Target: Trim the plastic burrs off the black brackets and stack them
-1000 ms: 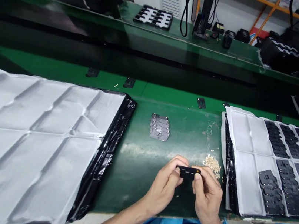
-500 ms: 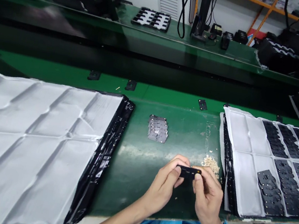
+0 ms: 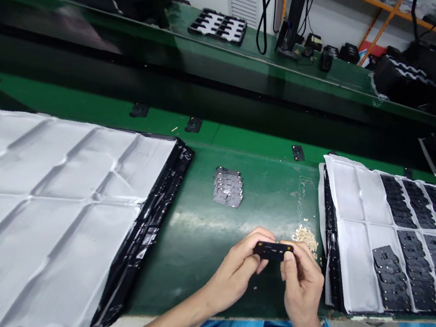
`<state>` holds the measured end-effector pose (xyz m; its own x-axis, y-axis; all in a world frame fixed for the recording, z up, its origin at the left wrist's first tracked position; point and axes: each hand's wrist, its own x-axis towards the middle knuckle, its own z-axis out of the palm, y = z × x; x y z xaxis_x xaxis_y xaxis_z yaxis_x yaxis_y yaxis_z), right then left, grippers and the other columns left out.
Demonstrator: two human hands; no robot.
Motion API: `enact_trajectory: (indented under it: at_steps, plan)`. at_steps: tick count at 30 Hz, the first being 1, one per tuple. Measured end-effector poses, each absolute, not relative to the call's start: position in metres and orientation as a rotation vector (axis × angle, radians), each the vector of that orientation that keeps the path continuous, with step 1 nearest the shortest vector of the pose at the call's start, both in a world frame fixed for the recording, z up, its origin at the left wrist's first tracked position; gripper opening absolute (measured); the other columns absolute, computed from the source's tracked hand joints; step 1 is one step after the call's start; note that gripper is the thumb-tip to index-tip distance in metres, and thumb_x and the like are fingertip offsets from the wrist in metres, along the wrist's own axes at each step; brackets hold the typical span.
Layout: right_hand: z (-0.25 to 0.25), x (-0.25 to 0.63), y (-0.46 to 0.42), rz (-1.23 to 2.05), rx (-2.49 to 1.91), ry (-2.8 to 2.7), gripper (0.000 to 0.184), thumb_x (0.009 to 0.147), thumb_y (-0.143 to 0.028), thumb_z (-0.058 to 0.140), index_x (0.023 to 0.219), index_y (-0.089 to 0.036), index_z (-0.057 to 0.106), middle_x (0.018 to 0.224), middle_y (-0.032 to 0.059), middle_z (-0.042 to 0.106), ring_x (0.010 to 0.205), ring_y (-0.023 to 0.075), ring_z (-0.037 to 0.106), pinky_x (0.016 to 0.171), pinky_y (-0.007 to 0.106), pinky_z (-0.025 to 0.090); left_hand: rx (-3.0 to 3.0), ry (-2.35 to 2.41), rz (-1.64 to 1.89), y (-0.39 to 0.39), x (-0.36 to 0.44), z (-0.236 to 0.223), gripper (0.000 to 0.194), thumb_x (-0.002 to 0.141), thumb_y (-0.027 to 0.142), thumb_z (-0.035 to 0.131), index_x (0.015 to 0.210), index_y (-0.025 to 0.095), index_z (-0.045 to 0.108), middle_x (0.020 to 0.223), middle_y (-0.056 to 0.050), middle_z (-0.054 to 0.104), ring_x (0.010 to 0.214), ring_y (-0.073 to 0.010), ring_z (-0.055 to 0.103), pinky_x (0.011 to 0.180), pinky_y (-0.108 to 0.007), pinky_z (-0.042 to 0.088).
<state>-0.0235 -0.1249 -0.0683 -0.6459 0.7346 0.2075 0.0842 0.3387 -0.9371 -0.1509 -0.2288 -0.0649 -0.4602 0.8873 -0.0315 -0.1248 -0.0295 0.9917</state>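
My left grip [image 3: 239, 262] and right grip [image 3: 302, 280] are clamped on opposite ends of one black plate [image 3: 275, 251]; pale scraps [image 3: 305, 238] lie just beyond, far right, on the bench [image 3: 186, 268].

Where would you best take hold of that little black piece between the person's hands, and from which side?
Probably by its two short ends, one hand coming from each side. The black piece looks long and narrow, lying crosswise between the left hand and right hand, which meet it at its ends. That leaves the middle, with its small light marks, uncovered.
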Motion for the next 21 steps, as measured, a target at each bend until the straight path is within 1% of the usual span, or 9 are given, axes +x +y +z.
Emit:
enact_trajectory:
  at_steps: [2, 4, 5, 8, 11, 13, 15, 17, 21]
  plan:
    - [-0.067, -0.023, -0.124, 1.370, -0.754, -1.939, 0.025, 0.108, -0.029, 0.053, 0.109, -0.020, 0.076, 0.083, 0.0028, 0.064, 0.056, 0.0132, 0.055, 0.052, 0.027, 0.047, 0.882, 1.451, 1.513, -0.232, -0.155, -0.062, 0.018, 0.096, 0.016, 0.044, 0.104, 0.019, 0.060, 0.089, -0.001, 0.058, 0.065, -0.0128, 0.049, 0.063, -0.025, 0.043]
    - [-0.067, -0.024, -0.123, 1.397, -0.779, -1.906, 0.025, 0.108, -0.030, 0.053, 0.112, -0.019, 0.075, 0.083, 0.0026, 0.064, 0.055, 0.0130, 0.056, 0.051, 0.026, 0.048, 0.909, 1.494, 1.431, -0.234, -0.160, -0.059, 0.017, 0.100, 0.018, 0.043, 0.106, 0.019, 0.060, 0.079, 0.001, 0.058, 0.068, -0.0148, 0.053, 0.067, -0.026, 0.044]
    - [-0.067, -0.024, -0.122, 1.406, -0.789, -1.896, 0.025, 0.108, -0.031, 0.053, 0.113, -0.019, 0.075, 0.084, 0.0030, 0.064, 0.055, 0.0130, 0.056, 0.052, 0.026, 0.048, 0.934, 1.533, 1.411, -0.234, -0.163, -0.057, 0.017, 0.103, 0.021, 0.044, 0.104, 0.019, 0.060, 0.078, 0.001, 0.059, 0.071, -0.0156, 0.055, 0.069, -0.027, 0.045]
    - [-0.070, -0.024, -0.120, 1.427, -0.805, -1.883, 0.026, 0.108, -0.032, 0.054, 0.117, -0.019, 0.074, 0.089, 0.0047, 0.068, 0.058, 0.0132, 0.059, 0.053, 0.026, 0.049, 1.018, 1.644, 1.428, -0.232, -0.169, -0.054, 0.021, 0.105, 0.030, 0.049, 0.098, 0.018, 0.065, 0.086, -0.002, 0.064, 0.078, -0.0170, 0.060, 0.074, -0.028, 0.047]
    - [-0.073, -0.024, -0.120, 1.445, -0.803, -1.886, 0.026, 0.107, -0.032, 0.055, 0.120, -0.019, 0.074, 0.089, 0.0047, 0.069, 0.059, 0.0135, 0.060, 0.054, 0.026, 0.050, 1.003, 1.645, 1.487, -0.227, -0.170, -0.053, 0.021, 0.104, 0.031, 0.054, 0.110, 0.018, 0.069, 0.094, -0.004, 0.067, 0.080, -0.0168, 0.061, 0.078, -0.029, 0.049]
    - [-0.073, -0.025, -0.121, 1.435, -0.803, -1.907, 0.028, 0.107, -0.032, 0.055, 0.122, -0.020, 0.074, 0.087, 0.0049, 0.070, 0.062, 0.0150, 0.061, 0.055, 0.026, 0.051, 0.962, 1.627, 1.507, -0.224, -0.169, -0.053, 0.026, 0.105, 0.031, 0.051, 0.116, 0.017, 0.070, 0.089, -0.003, 0.067, 0.075, -0.0155, 0.061, 0.075, -0.028, 0.049]
    - [-0.073, -0.025, -0.121, 1.412, -0.797, -1.938, 0.029, 0.107, -0.032, 0.055, 0.124, -0.020, 0.075, 0.088, 0.0058, 0.071, 0.067, 0.0169, 0.064, 0.058, 0.027, 0.053, 0.939, 1.612, 1.501, -0.222, -0.167, -0.053, 0.031, 0.108, 0.031, 0.045, 0.118, 0.016, 0.070, 0.075, 0.001, 0.063, 0.065, -0.0139, 0.057, 0.068, -0.026, 0.047]
    - [-0.071, -0.025, -0.121, 1.382, -0.778, -1.961, 0.029, 0.108, -0.031, 0.054, 0.125, -0.021, 0.075, 0.090, 0.0069, 0.072, 0.071, 0.0184, 0.066, 0.061, 0.029, 0.054, 0.932, 1.602, 1.495, -0.222, -0.166, -0.054, 0.035, 0.109, 0.031, 0.042, 0.121, 0.015, 0.070, 0.065, 0.004, 0.058, 0.058, -0.0126, 0.052, 0.062, -0.024, 0.043]
    - [-0.068, -0.025, -0.120, 1.340, -0.731, -1.995, 0.029, 0.108, -0.029, 0.053, 0.123, -0.022, 0.076, 0.096, 0.0086, 0.071, 0.076, 0.0198, 0.067, 0.065, 0.031, 0.056, 0.901, 1.577, 1.517, -0.223, -0.165, -0.055, 0.038, 0.110, 0.036, 0.041, 0.119, 0.014, 0.069, 0.059, 0.005, 0.055, 0.050, -0.0107, 0.047, 0.056, -0.023, 0.039]
